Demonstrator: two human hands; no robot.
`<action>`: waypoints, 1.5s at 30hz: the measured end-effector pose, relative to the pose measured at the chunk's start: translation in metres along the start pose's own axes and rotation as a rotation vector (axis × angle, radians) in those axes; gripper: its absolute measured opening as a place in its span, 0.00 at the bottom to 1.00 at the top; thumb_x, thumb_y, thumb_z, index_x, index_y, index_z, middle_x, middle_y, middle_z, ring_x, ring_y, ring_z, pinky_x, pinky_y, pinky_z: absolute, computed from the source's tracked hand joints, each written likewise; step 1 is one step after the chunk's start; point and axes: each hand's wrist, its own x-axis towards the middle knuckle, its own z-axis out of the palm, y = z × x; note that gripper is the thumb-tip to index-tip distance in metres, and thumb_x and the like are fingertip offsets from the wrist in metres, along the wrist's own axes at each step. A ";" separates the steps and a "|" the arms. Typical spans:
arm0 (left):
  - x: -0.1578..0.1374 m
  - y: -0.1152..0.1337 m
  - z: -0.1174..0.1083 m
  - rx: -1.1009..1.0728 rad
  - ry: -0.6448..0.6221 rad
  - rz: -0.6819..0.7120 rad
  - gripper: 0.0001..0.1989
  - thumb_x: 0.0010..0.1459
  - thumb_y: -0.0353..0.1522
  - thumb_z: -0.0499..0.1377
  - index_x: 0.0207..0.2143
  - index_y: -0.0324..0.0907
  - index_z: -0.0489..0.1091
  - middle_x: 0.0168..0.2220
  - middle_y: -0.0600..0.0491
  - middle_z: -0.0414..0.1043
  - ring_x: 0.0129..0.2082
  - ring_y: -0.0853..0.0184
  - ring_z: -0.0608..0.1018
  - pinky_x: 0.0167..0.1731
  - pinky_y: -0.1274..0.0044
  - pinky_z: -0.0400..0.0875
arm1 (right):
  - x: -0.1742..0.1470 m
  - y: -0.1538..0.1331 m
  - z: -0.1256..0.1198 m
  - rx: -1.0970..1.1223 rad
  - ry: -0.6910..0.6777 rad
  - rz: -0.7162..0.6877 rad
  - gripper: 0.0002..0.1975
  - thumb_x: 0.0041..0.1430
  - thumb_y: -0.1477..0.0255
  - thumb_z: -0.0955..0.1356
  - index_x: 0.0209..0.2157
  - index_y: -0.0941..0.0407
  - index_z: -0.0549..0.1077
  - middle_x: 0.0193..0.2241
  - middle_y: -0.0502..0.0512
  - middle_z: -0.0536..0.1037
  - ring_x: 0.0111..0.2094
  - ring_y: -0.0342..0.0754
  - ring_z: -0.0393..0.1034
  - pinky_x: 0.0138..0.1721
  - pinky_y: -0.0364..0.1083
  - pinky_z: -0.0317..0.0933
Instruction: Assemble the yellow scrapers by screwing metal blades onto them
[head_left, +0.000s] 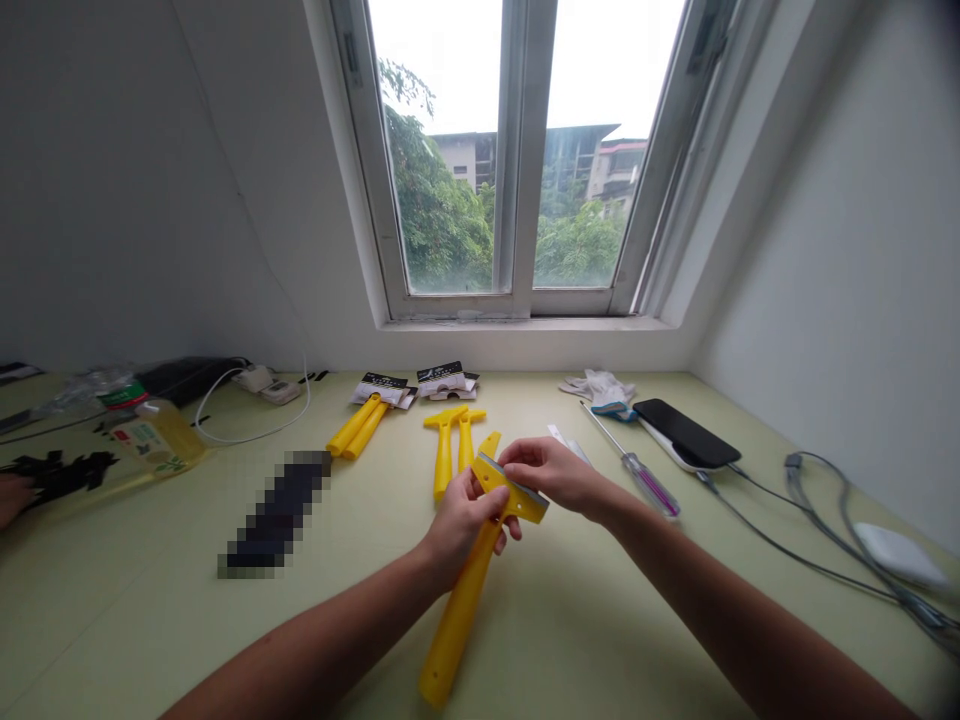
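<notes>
A yellow scraper [460, 630] lies slantwise in front of me, its long handle toward me and its wide head away. My left hand [454, 525] is closed round the neck just below the head, the thumb on its face. A grey metal blade [534, 494] lies along the head's far edge. My right hand [553, 472] pinches at this blade from above; its fingertips partly cover it. Just behind the head a small yellow piece [490, 441] shows. Two more yellow scrapers [444, 455] lie beyond my left hand.
Packaged yellow scrapers [356, 430] and card packs [442, 378] lie at the back. To the right are a screwdriver [649, 485], white gloves [600, 388], a phone [688, 433] and cables [806, 550]. A bottle [154, 435] and another person's hand [13, 497] are at left.
</notes>
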 end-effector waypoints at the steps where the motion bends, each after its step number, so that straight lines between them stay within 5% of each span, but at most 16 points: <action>1: 0.000 0.000 -0.001 -0.005 0.000 -0.011 0.14 0.55 0.34 0.59 0.40 0.35 0.61 0.31 0.49 0.69 0.22 0.70 0.74 0.14 0.83 0.62 | 0.000 0.000 0.000 -0.009 0.002 0.007 0.12 0.53 0.67 0.67 0.35 0.61 0.75 0.30 0.54 0.76 0.29 0.43 0.67 0.30 0.41 0.60; 19: 0.000 0.002 0.005 -0.012 -0.021 -0.058 0.13 0.54 0.33 0.60 0.37 0.36 0.62 0.27 0.51 0.68 0.22 0.71 0.72 0.20 0.80 0.65 | -0.004 -0.008 -0.003 -0.347 0.042 0.054 0.08 0.52 0.70 0.63 0.29 0.60 0.72 0.24 0.51 0.72 0.24 0.40 0.62 0.21 0.38 0.55; 23: -0.003 0.002 0.003 0.022 -0.029 -0.112 0.16 0.55 0.36 0.59 0.42 0.38 0.60 0.34 0.49 0.68 0.25 0.68 0.74 0.18 0.78 0.68 | -0.005 -0.007 -0.004 -0.337 0.023 0.067 0.07 0.53 0.71 0.63 0.30 0.59 0.71 0.24 0.51 0.72 0.23 0.39 0.63 0.20 0.37 0.55; 27: -0.006 0.002 0.004 0.023 -0.047 -0.168 0.15 0.55 0.37 0.58 0.41 0.40 0.59 0.33 0.52 0.67 0.21 0.73 0.71 0.13 0.83 0.62 | -0.006 -0.006 -0.004 -0.272 -0.024 0.085 0.07 0.53 0.70 0.63 0.31 0.59 0.69 0.24 0.50 0.72 0.21 0.39 0.65 0.19 0.38 0.59; 35: -0.008 0.005 0.006 -0.021 -0.088 -0.148 0.13 0.55 0.37 0.59 0.39 0.41 0.59 0.31 0.53 0.65 0.21 0.74 0.69 0.13 0.85 0.59 | -0.011 -0.016 -0.011 -0.167 -0.130 0.090 0.06 0.53 0.70 0.64 0.32 0.59 0.68 0.25 0.51 0.72 0.24 0.42 0.69 0.21 0.41 0.67; 45: -0.005 0.005 0.001 -0.062 -0.149 -0.109 0.15 0.52 0.30 0.60 0.41 0.40 0.61 0.30 0.53 0.66 0.23 0.73 0.69 0.15 0.84 0.61 | -0.017 -0.030 -0.014 -0.128 -0.164 0.085 0.10 0.55 0.67 0.65 0.32 0.60 0.69 0.24 0.49 0.71 0.23 0.41 0.67 0.21 0.40 0.64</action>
